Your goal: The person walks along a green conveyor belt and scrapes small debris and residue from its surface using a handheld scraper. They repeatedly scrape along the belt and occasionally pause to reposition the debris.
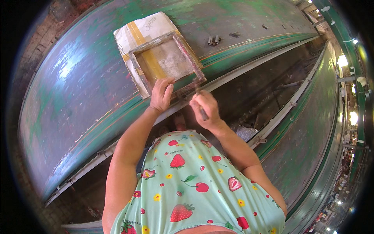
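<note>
A worn rectangular frame (184,50), apparently wooden, lies on a flattened cardboard piece (155,25) banded with brown tape. Inside the frame is a dusty, pale-speckled patch (175,63). My left hand (162,94) grips the frame at its near left corner, fingers reaching over the near rail. In my right hand (206,109) is a small hand tool (203,113), its dark handle end showing below my fist. The tool's working end is blurred beside the frame's near right corner, so its kind and any contact cannot be told.
Under the cardboard stretches a long green-stained table (87,79) with a metal edge rail (233,76). Several small metal pieces (214,40) lie farther right on it. Across a dark gap runs a second green table (304,128). A speckled block (246,133) sits low in the gap.
</note>
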Motion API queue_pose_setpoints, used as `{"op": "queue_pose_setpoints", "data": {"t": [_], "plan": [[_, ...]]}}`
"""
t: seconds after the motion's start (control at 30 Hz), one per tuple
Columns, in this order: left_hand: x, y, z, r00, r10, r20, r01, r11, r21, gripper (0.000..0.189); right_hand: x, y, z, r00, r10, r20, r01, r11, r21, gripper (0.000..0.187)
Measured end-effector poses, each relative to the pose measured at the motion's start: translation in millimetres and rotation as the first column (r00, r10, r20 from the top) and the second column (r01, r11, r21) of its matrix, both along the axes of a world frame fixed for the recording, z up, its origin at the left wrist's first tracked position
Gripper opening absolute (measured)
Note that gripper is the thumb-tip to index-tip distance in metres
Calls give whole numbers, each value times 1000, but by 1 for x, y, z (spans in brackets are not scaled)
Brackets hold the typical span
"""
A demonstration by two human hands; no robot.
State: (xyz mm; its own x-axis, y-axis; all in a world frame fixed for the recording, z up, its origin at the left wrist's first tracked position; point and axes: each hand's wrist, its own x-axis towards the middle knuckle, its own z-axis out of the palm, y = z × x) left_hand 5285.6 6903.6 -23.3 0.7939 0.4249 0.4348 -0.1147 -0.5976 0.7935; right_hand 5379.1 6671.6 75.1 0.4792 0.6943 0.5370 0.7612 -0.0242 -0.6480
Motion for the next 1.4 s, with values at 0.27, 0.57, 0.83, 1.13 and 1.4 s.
{"op": "queue_pose_setpoints", "data": {"t": [0.27, 0.57, 0.83, 1.13, 1.4], "plan": [[-2, 1, 0, 999, -28, -21, 28, 999, -30, 39, -10, -6, -34, 967, 157, -203, -229, 884, -407, 13], [7, -14, 10, 965, -15, -261, 87, 960, 265, 57, 20, -53, -94, 776, -246, -581, 328, 944, 40, 33], [10, -16, 10, 953, 5, -302, 84, 957, 279, 61, -13, -27, -133, 443, -57, -895, -229, 958, -175, 41], [9, -18, 10, 951, 47, -305, 46, 956, 289, 65, 25, -53, -140, 210, -434, -876, 794, 598, -105, 46], [11, -20, 11, 940, 85, -329, 19, 953, 301, 69, 30, -59, -134, 577, -201, -791, 89, 979, -184, 46]]}}
